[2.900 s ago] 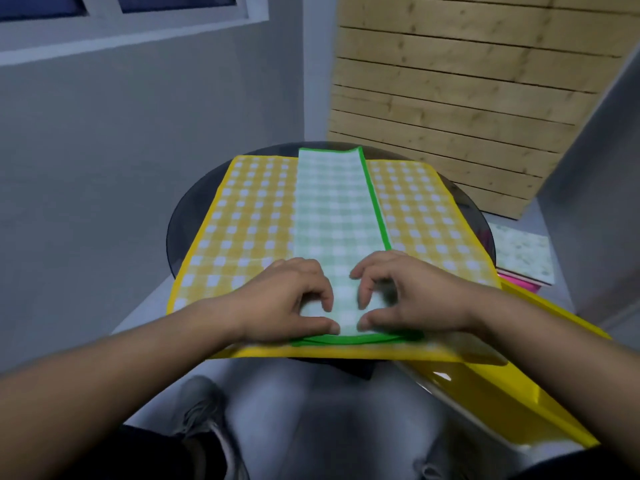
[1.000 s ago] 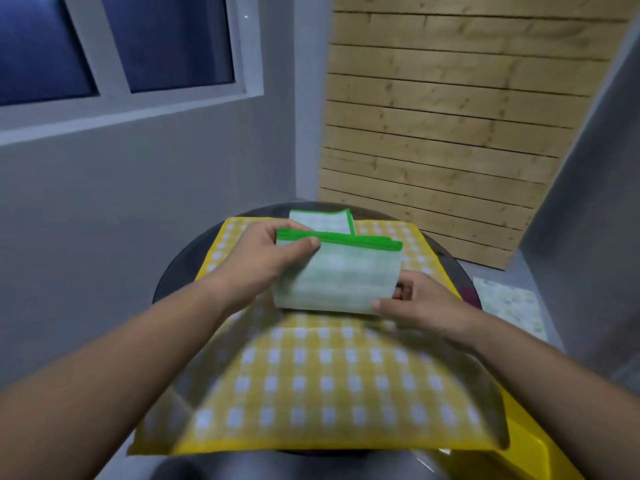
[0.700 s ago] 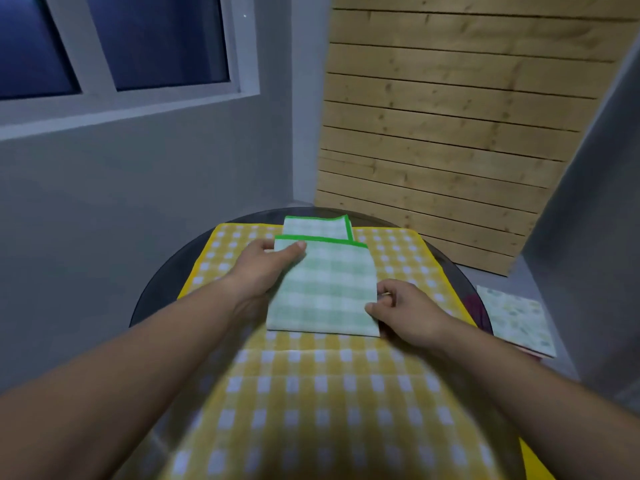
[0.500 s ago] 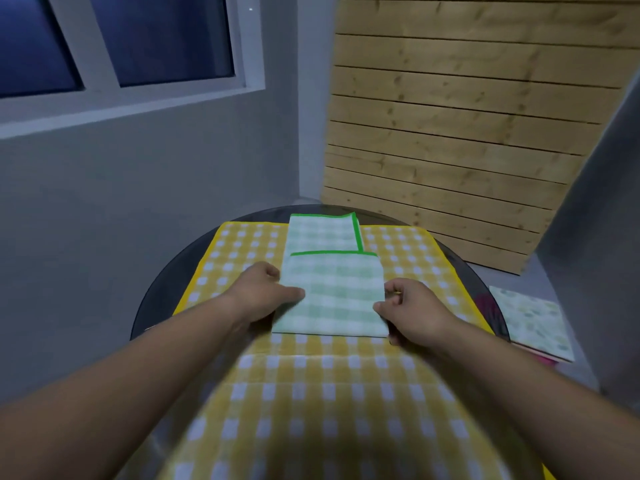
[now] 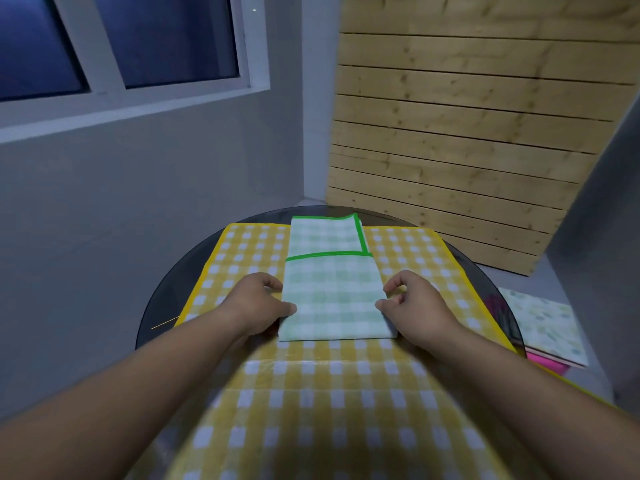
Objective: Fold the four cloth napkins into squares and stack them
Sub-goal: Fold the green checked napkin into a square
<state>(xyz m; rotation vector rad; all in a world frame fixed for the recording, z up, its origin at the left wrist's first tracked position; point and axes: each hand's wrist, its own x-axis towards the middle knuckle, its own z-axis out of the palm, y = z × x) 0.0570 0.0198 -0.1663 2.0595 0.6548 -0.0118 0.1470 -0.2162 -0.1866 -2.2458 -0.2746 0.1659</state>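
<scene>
Green napkin (image 5: 332, 299), folded, lies on the yellow napkin (image 5: 242, 258) on the table (image 5: 166, 299), long axis 12-to-6 o'clock. Left hand (image 5: 254, 304) at 9, right hand (image 5: 417, 306) at 3, apparently pinch its side edges.

Round dark glass table (image 5: 162, 306), window (image 5: 166, 36), wooden slat panel (image 5: 467, 133).

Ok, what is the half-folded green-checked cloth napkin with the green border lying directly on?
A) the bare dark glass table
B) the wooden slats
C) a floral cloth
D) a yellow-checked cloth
D: the green-checked cloth napkin rests on the yellow-checked cloth, which is spread over the round dark glass table.
</scene>
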